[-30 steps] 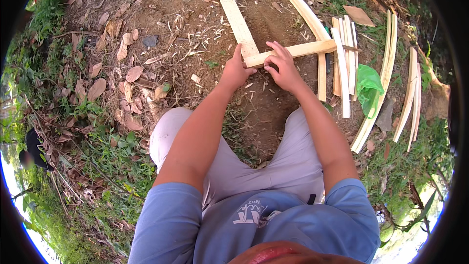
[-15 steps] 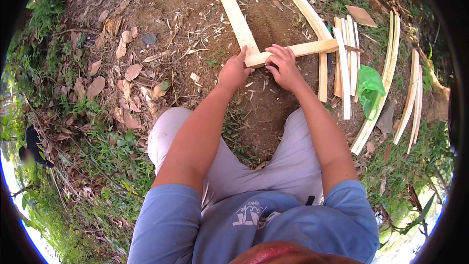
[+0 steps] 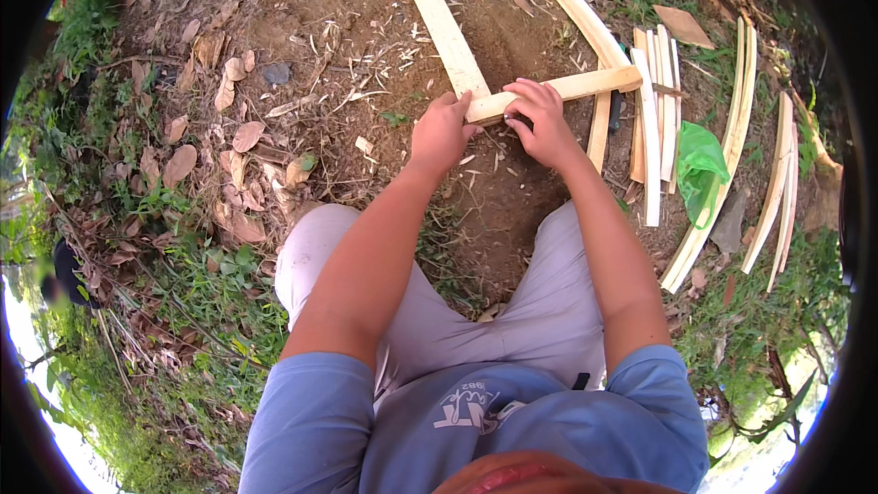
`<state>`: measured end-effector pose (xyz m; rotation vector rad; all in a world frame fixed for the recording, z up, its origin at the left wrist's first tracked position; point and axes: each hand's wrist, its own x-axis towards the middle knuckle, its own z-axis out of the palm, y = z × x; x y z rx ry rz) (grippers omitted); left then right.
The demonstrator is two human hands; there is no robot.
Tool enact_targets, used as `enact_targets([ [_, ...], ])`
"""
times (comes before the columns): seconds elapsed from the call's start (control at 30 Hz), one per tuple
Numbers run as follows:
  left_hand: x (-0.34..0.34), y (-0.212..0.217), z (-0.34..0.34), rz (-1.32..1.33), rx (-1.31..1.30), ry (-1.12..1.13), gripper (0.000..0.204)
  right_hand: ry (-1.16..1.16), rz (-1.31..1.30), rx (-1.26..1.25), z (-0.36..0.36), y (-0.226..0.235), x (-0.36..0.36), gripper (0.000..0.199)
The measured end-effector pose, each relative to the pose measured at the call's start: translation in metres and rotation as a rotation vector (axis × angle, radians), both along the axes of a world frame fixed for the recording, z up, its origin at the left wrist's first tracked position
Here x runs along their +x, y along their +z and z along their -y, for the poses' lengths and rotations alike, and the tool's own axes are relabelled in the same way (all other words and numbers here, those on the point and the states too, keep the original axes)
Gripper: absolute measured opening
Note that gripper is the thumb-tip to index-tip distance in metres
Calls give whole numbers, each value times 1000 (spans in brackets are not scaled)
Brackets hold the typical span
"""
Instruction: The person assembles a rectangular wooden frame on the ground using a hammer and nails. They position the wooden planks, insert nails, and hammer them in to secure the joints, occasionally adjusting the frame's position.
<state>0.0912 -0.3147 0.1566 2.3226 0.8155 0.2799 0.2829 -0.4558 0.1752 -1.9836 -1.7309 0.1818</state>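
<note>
I see my left hand (image 3: 441, 133) pressing on the near end of the short bamboo slat (image 3: 553, 90), thumb at its edge, where it crosses the long slat (image 3: 437, 18). My right hand (image 3: 543, 122) pinches that same end from below. Beyond the short slat's far end lie a bundle of strips (image 3: 655, 110) and a green bag (image 3: 700, 165); bare dirt (image 3: 366, 46) opens left of it.

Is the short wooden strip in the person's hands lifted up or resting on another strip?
Resting: short strip lies across long strip, both hands gripping its near end.
</note>
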Motion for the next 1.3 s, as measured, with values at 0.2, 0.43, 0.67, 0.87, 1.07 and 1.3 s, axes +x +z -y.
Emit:
enact_targets([
  [0.2,5,3,3,-15,-12,2,71,-18,-34,-31,5,-1,5,11],
  [0.43,4,5,3,-29,3,42,79,-53,-52,-10,2,-3,-1,9],
  [0.67,2,-4,-3,8,-54,60,82,-123,-222,110,-4,-2,-12,11],
  [0.87,1,2,-4,-32,-106,55,85,-259,-384,170,-12,1,-20,12],
  [1.07,2,-5,-6,78,-238,107,74,-274,-448,136,-25,3,-37,15],
  [1.3,0,-9,-4,148,-228,115,52,-225,-390,145,-37,-2,-48,15],
])
